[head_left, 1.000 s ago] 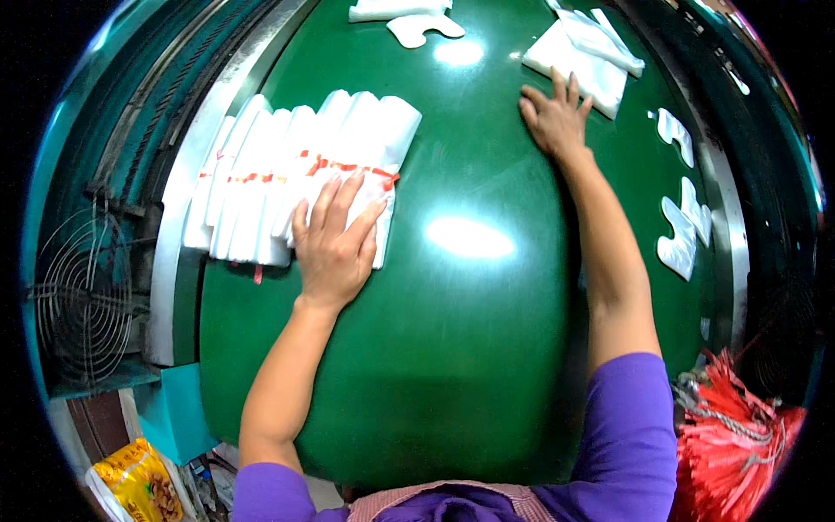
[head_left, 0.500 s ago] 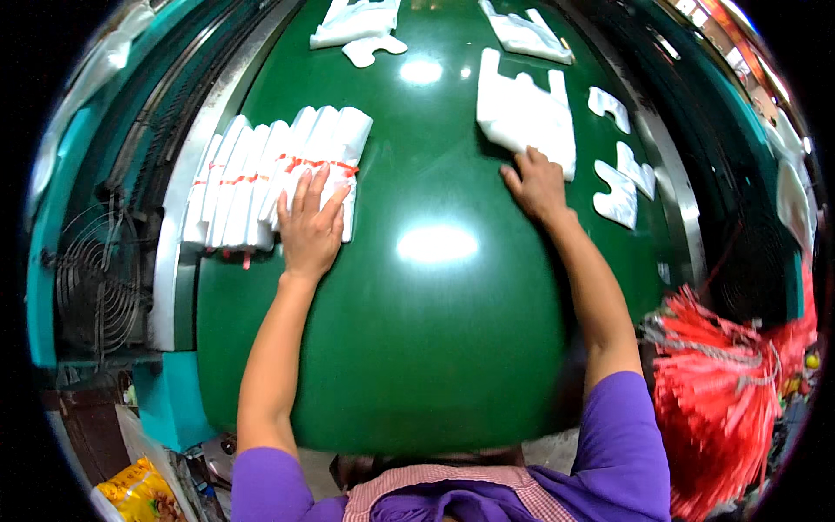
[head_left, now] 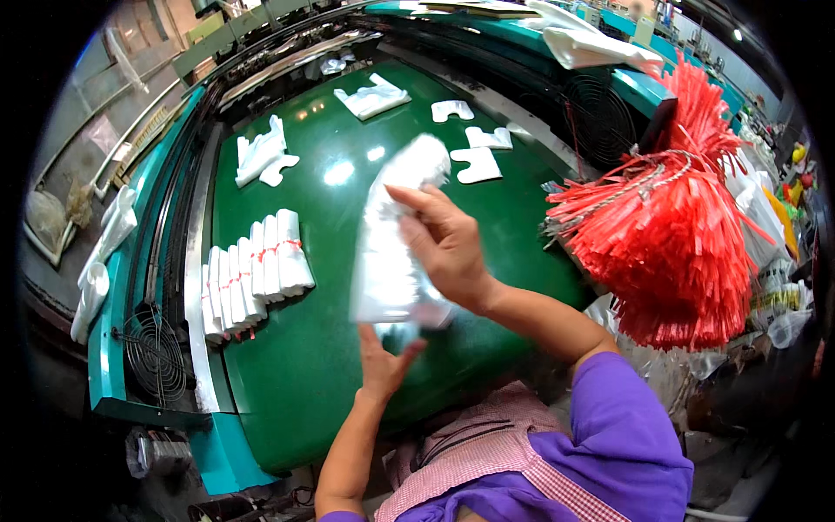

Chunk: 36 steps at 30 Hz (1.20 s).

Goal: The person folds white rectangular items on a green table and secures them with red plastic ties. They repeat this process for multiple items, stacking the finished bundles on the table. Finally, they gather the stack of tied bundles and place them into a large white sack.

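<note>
A folded stack of white plastic T-shirt bags [head_left: 387, 252] is lifted above the green table, blurred by motion. Over its right side, my right hand [head_left: 448, 248] grips it with thumb and bent fingers. My left hand [head_left: 383, 365] is at the stack's lower end, thumb spread away from the fingers. The bags partly cover those fingertips, and whether they touch is unclear. To the left lies a row of several rolled white bag bundles [head_left: 254, 274], each tied with a red strip.
On the green table [head_left: 322, 374] farther off lie two white bag stacks [head_left: 374, 100] [head_left: 261, 152] and several white cut-out pieces [head_left: 478, 165]. A big bunch of red plastic strips [head_left: 661, 252] hangs at the right. A metal rail [head_left: 198, 348] borders the left side.
The bag stack at the right has been picked up and brought toward me in my right hand. My left hand has left the tied bundles and moved to the stack's lower end. The view has turned right.
</note>
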Each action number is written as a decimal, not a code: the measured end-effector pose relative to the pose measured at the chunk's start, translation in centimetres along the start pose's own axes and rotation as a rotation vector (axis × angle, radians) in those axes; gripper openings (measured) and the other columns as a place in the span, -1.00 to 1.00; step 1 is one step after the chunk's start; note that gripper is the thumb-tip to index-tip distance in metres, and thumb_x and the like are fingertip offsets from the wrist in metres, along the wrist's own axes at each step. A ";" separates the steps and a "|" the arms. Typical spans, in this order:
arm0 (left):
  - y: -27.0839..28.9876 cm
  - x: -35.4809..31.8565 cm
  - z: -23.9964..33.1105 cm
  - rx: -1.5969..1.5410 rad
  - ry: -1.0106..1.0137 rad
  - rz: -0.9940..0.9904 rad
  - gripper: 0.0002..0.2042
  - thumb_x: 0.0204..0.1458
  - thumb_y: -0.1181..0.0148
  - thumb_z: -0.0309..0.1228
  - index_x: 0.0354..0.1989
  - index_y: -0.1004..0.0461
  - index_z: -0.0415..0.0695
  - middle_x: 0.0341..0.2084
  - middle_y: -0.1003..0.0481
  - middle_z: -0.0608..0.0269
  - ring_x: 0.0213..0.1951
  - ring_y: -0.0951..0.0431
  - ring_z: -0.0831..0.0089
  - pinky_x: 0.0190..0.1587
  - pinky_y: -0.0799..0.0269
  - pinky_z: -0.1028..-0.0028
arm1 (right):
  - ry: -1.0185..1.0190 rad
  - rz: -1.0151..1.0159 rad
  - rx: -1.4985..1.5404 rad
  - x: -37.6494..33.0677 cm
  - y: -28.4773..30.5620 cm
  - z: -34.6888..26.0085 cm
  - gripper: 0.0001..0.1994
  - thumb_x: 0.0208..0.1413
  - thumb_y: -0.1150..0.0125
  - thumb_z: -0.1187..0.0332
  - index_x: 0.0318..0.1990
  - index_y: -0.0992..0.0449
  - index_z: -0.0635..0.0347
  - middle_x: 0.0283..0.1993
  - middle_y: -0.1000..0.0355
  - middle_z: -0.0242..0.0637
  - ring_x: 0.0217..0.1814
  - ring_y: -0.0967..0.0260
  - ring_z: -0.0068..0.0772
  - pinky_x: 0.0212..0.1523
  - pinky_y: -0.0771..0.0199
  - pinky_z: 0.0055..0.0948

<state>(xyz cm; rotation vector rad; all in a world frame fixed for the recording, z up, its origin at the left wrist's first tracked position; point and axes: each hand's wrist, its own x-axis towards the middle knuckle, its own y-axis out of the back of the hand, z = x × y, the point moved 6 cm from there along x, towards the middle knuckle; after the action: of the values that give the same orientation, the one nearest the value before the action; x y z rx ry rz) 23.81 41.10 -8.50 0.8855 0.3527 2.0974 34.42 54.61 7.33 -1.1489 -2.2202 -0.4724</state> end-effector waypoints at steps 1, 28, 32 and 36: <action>0.7 0.4 -0.5 -0.242 0.125 0.059 -0.32 -0.05 -0.28 -0.13 0.15 -0.15 -0.26 -0.01 -0.34 0.01 -0.01 -0.37 0.19 0.01 -0.28 0.29 | 0.132 -0.023 -0.049 0.1 -0.7 -2.1 -0.53 0.06 -0.02 0.58 0.19 -0.25 0.32 -0.05 -0.27 -0.19 -0.17 -0.30 -0.41 -0.17 -0.37 -0.52; 4.5 -6.6 -1.6 -0.011 0.034 -0.471 -0.83 0.04 -0.10 -0.44 -0.22 -0.48 -0.22 -0.50 -0.52 0.04 -0.43 -0.54 0.11 -0.35 -0.44 0.30 | -0.079 -0.717 -0.094 -20.4 -0.1 5.9 -0.80 0.06 -0.08 0.53 -0.12 -0.39 0.23 -0.10 -0.36 -0.10 0.02 -0.32 -0.07 0.03 -0.31 -0.26; 0.8 -4.6 -1.0 0.366 0.106 -0.653 -0.78 0.00 -0.11 -0.41 -0.18 -0.48 -0.19 -0.43 -0.53 0.03 -0.40 -0.55 0.14 -0.34 -0.45 0.30 | -0.467 -0.644 -0.260 -17.6 -3.3 8.1 -0.79 0.14 -0.04 0.32 -0.12 -0.44 0.19 -0.43 -0.43 -0.07 -0.35 -0.42 -0.02 -0.30 -0.41 -0.16; 2.7 -6.8 1.8 0.428 -0.342 -0.220 -0.71 -0.05 -0.11 -0.41 -0.10 -0.48 -0.12 -0.19 -0.51 0.12 -0.20 -0.55 0.20 -0.22 -0.47 0.31 | -0.346 -0.885 -0.599 -18.8 -4.6 8.5 -0.76 0.07 -0.08 0.18 -0.37 -0.42 0.19 -0.37 -0.46 -0.05 -0.32 -0.43 0.01 -0.33 -0.40 -0.07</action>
<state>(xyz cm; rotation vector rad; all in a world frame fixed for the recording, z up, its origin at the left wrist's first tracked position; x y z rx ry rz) 26.41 34.09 -8.98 1.3646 0.6956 1.6545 36.28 45.05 -11.45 -0.4255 -2.9406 -1.4610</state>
